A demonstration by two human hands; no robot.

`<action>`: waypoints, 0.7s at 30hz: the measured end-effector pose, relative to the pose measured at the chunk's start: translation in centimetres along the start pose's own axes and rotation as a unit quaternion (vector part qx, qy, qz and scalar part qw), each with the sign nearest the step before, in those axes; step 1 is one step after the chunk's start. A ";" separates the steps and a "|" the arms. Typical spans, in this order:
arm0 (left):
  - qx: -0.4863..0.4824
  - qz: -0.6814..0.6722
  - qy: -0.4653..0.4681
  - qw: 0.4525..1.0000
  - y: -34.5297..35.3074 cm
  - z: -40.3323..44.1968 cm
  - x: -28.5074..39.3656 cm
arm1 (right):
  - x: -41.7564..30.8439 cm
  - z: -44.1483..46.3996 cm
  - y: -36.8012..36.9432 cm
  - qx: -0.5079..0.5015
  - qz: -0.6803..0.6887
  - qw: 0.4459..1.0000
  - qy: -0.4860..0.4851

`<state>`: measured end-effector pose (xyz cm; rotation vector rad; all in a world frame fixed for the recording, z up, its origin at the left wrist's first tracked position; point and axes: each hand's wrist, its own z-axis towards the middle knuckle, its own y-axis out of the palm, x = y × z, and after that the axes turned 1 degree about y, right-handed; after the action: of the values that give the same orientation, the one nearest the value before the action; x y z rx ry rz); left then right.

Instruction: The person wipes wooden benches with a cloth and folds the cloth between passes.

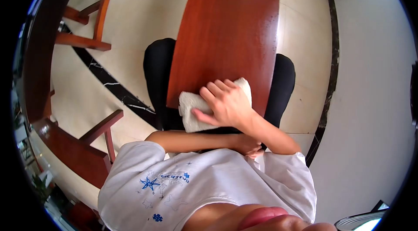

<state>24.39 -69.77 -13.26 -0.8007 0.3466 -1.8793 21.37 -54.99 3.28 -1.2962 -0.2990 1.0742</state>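
Cloth [191, 105], white and folded into a thick pad, lies at the near end of a red-brown wooden bench [226, 22], its lower part seeming to lap past the edge toward the body. The right hand [224, 102] closes over it, fingers bent across the top and thumb spread toward the left, so the step in hand looks like bearing down on the cloth against the wood. The left hand [249, 146] rests low beside the right forearm [272, 133], apart from the cloth, curled and partly hidden; whether it holds anything, I cannot tell. Sliding the pad farther up the bench would call for even pressure from the palm. Black-clad legs [283, 87] flank the bench on both sides and might limit any sideways sweep; a pale wall [370, 78] runs along the right, and wooden chairs [103, 13] stand to the left, near a black floor strip [102, 74]. Specks dot the bench's right edge, too fine to identify
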 end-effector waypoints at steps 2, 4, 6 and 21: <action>-0.023 0.039 -0.019 0.999 -0.9 0.3 0.6 | 1.6 -1.9 -1.4 0.004 -0.006 0.999 0.054; -0.041 0.001 -0.023 0.999 -1.4 0.7 0.7 | 5.4 -2.1 -2.9 0.029 -0.079 0.987 0.138; -0.052 0.028 -0.011 0.998 -1.4 0.7 0.8 | 10.4 -1.0 -4.3 0.081 -0.113 0.961 0.240; -0.113 -0.027 -0.002 0.993 -0.4 0.3 0.8 | 12.8 1.0 -4.3 0.102 -0.145 0.951 0.254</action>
<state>24.10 -70.26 -12.44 -0.9735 0.5459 -1.9096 29.27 -44.04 2.69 -1.2467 0.0134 0.4825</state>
